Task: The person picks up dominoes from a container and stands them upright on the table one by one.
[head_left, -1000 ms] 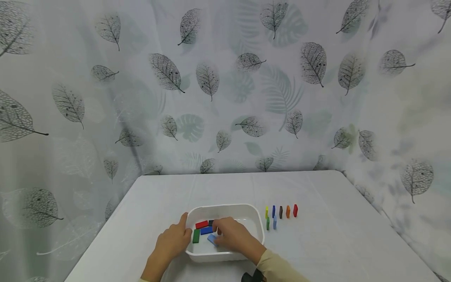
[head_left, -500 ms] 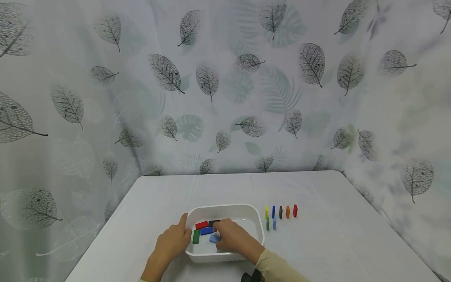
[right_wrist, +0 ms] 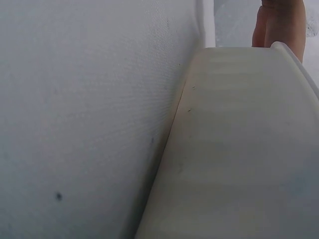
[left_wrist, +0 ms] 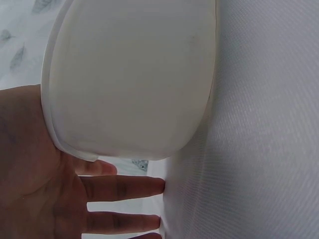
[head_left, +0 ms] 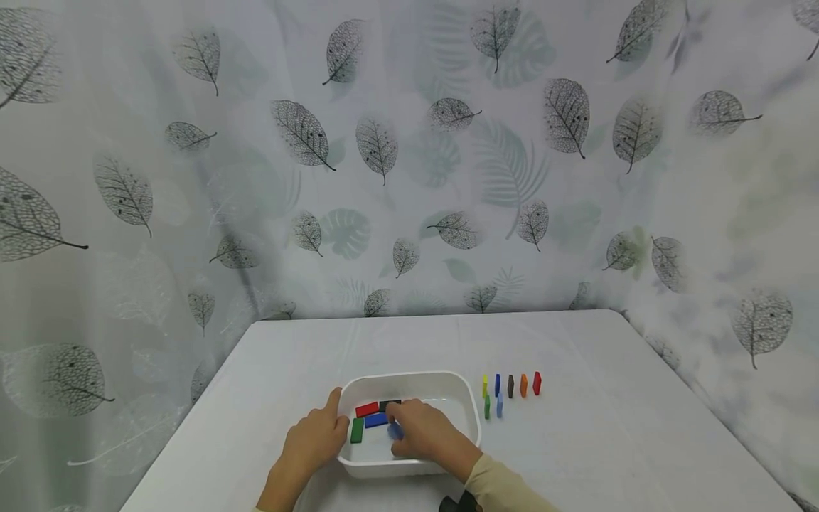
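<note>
A white plastic tray (head_left: 448,384) stands on the table. My left hand (head_left: 311,439) rests at its left rim; in the left wrist view its fingers (left_wrist: 124,188) stretch out straight beside the tray wall. My right hand (head_left: 425,430) reaches into the tray and pinches a light blue domino (head_left: 394,431), which is tilted and partly covered by the fingers. Around it in the tray lie a red domino (head_left: 367,409), a black domino (head_left: 386,406), a blue domino (head_left: 376,420) and a green domino (head_left: 357,430). The right wrist view shows mostly the tray's outer wall (right_wrist: 239,139).
Right of the tray, several dominoes stand upright in two rows, among them a yellow one (head_left: 485,385), an orange one (head_left: 523,385) and a red one (head_left: 537,383). A white cloth covers the table (head_left: 614,427). A leaf-patterned curtain (head_left: 409,192) hangs behind and at both sides.
The light blue domino has gone from lying flat in the tray to tilted between my right fingers, slightly to the right. My left hand has kept its place at the rim.
</note>
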A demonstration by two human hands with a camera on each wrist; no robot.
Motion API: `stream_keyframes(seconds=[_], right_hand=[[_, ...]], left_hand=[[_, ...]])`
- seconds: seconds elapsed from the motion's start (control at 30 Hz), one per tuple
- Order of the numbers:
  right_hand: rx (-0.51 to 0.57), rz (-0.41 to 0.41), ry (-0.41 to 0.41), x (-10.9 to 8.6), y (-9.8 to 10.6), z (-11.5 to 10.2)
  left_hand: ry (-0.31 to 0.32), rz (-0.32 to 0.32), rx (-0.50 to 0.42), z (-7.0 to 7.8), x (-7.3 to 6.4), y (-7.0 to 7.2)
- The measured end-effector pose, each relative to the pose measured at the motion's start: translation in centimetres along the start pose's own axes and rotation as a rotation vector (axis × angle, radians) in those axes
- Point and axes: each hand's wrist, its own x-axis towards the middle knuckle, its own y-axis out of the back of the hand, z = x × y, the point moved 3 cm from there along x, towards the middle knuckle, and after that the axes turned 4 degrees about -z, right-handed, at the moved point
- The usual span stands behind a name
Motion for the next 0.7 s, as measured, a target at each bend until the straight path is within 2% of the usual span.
stream_keyframes(seconds=[0.27, 0.7], right_hand=[[0.026, 0.056, 0.027, -0.2, -0.02, -0.04], [0.037, 0.089, 0.047, -0.28, 0.0, -0.29]], left_hand=[[0.019, -0.02, 0.001, 0.21, -0.08, 0.04], [0.023, -0.013, -0.006, 0.04, 0.0, 0.02]])
